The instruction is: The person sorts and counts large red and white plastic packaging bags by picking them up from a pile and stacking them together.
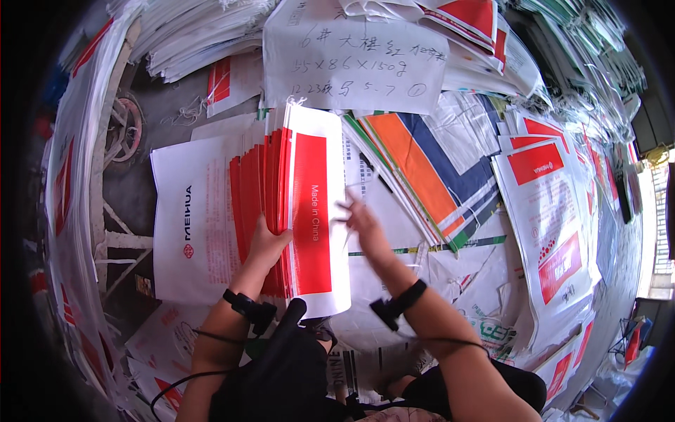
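Note:
A fanned stack of red and white printed sacks [309,169] lies before me, its red-edged layers lifted toward the middle. My left hand [268,243] grips the raised layers near their lower half, thumb up, its other fingers partly hidden among them. Just right of the top sack, my right hand [365,224] is in the air, slightly blurred, with its fingers apart and nothing visible in them. On the left, a white sack face [200,225] with dark print lies flat beside the red edges.
Behind the stack lies a white sheet with handwriting [355,67]. Orange and blue striped sacks [415,169] lie to the right, past them a pile of red and white sacks [538,169]. More sacks [204,42] are heaped far left. A metal frame [126,243] stands left.

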{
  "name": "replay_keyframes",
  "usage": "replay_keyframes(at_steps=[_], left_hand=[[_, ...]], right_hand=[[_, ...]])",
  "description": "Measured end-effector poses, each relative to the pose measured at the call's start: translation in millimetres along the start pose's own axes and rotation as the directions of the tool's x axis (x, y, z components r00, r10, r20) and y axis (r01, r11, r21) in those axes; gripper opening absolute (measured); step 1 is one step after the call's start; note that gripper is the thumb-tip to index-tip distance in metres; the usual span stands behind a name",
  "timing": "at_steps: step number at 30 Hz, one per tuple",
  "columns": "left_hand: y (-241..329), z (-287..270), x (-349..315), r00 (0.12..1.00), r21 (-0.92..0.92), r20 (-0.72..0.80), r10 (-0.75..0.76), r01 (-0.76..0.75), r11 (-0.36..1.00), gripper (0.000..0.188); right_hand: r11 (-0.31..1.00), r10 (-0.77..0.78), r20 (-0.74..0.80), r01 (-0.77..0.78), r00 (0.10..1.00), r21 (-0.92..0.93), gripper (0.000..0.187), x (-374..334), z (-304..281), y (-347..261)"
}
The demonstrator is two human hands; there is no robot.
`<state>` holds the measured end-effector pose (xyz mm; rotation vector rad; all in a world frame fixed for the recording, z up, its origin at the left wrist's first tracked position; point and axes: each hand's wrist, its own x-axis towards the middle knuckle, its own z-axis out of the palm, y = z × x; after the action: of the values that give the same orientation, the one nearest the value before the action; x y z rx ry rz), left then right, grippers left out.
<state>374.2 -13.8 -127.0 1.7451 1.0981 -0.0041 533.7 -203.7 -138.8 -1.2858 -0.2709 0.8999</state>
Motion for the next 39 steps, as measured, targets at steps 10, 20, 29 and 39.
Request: replay_keyframes(at_steps=[10,20,29,39], left_hand=[[1.3,1.0,1.1,0.982,-0.094,0.140,0.126,-0.113,0.989,0.089],[-12.3,-12.5,2.1,0.986,-0.070,0.108,0.124,-0.117,0.991,0.091],[-23.0,-13.5,5.7,0.985,-0.114,0.093,0.145,-0.134,0.984,0.092],[-20.3,-5.9,5.9,0.986,-0.109,0.105,0.130,-0.118,0.987,0.096]], right_hand=[[0.883,-0.241,-0.271,0.094,0.932,-0.460,0.064,253.5,-66.9,-128.5],[0.234,-0.169,-0.259,-0.216,0.951,-0.948,0.069,229.2,-122.1,-164.6],[-0.117,0.409,-0.307,-0.284,0.859,-0.952,0.054,-69.7,-170.9,-29.6],[-0.052,0.265,-0.300,-0.297,0.917,-0.954,0.027,-167.9,-178.5,59.6]])
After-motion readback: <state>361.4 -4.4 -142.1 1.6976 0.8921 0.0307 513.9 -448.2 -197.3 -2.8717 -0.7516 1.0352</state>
